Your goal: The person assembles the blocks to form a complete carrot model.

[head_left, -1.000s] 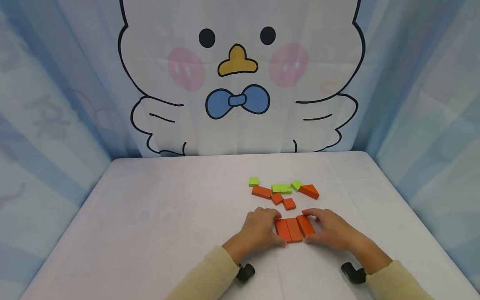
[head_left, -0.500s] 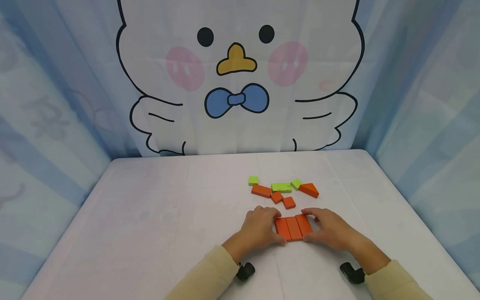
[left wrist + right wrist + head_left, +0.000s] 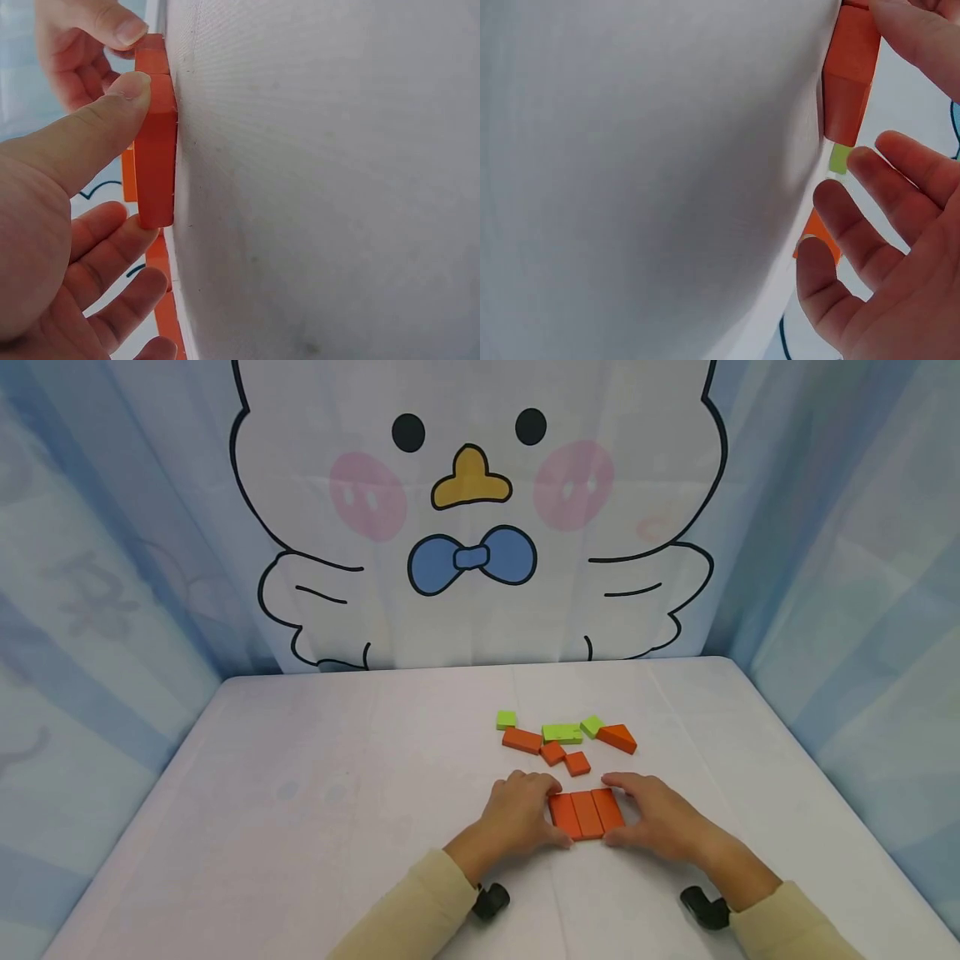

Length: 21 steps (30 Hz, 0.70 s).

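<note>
So we've got three orange blocks (image 3: pixel 587 814) lying side by side on the near part of the white table (image 3: pixel 337 860), right of centre, with a hand at each end of the row. Past them we count seven more pieces: four orange (one oblong (image 3: pixel 522 741), two small cubes (image 3: pixel 552 753) and a triangle (image 3: pixel 617 738) at the right) plus three green, namely a square (image 3: pixel 506 720) at the far left, a bar (image 3: pixel 562 734) in the middle and a turned square (image 3: pixel 592 727) just beside the triangle.

As for grip, the left hand (image 3: pixel 517 812) spans the left block (image 3: pixel 566 817) lengthwise, thumb on its near end and forefinger at its far end, so we'd call that a pinch. The right hand (image 3: pixel 660 814) is looser: we see its thumb touching the near end of the right block (image 3: pixel 609 810), while the other fingers are spread and relaxed, slightly bent, gripping nothing.
</note>
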Available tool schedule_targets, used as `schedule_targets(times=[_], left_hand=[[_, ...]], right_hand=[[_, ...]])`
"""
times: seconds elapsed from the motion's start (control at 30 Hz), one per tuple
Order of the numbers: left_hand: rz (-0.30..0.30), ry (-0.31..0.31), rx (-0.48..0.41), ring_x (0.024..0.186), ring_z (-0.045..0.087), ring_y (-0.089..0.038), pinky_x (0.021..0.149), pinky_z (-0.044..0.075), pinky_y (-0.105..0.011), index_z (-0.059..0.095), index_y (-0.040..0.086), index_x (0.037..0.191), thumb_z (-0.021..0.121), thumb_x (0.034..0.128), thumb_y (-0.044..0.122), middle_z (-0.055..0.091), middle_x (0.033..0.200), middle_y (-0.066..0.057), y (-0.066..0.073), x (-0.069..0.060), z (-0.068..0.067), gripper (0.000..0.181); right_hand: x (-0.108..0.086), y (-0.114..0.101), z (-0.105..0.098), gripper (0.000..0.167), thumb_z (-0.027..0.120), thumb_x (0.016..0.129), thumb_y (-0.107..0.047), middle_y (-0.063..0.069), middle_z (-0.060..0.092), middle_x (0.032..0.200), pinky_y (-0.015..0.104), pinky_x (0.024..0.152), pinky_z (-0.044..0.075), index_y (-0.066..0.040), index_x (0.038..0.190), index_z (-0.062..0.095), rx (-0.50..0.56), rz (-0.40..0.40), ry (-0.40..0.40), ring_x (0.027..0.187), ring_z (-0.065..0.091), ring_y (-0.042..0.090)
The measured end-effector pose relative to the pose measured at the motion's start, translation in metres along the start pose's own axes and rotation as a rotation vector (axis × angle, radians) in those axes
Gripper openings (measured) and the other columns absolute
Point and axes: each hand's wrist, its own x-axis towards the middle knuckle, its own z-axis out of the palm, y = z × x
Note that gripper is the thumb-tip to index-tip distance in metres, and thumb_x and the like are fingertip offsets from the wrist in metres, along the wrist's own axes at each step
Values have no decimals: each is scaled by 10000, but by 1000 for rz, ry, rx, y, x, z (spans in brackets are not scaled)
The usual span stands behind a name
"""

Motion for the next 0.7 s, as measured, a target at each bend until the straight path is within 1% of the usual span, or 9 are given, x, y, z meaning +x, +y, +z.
schedule_targets(times=[0.1,0.2,0.4,0.7], left_hand=[[-3,-5,-3,1020,530,-180,869,423,-362,660,163,1246,878,734,481,660,1147,46,0,0,0,640],[-3,-13,-14,1010,535,-175,870,433,-361,657,161,1251,877,741,471,658,1155,44,1,0,0,636],[-3,-32,-46,978,540,-157,869,453,-359,651,162,1261,878,753,441,649,1156,45,2,1,0,623],[24,-29,-36,969,538,-137,849,450,-343,663,166,1253,877,749,455,655,1130,65,10,5,4,619]], right_hand=[[0,-2,1,774,858,784,-362,155,554,1358,568,1010,414,-46,1413,534,5,-5,-3,1230,505,371],[-1,-4,2,739,855,788,-348,139,576,1317,567,991,428,-40,1389,552,4,-11,-5,1179,527,348],[-2,-7,2,716,856,792,-326,73,601,1267,504,943,481,-49,1381,558,26,25,-10,1079,555,258],[-7,0,-2,718,861,788,-329,62,611,1243,474,906,505,-42,1374,562,1,25,3,1037,561,235]])
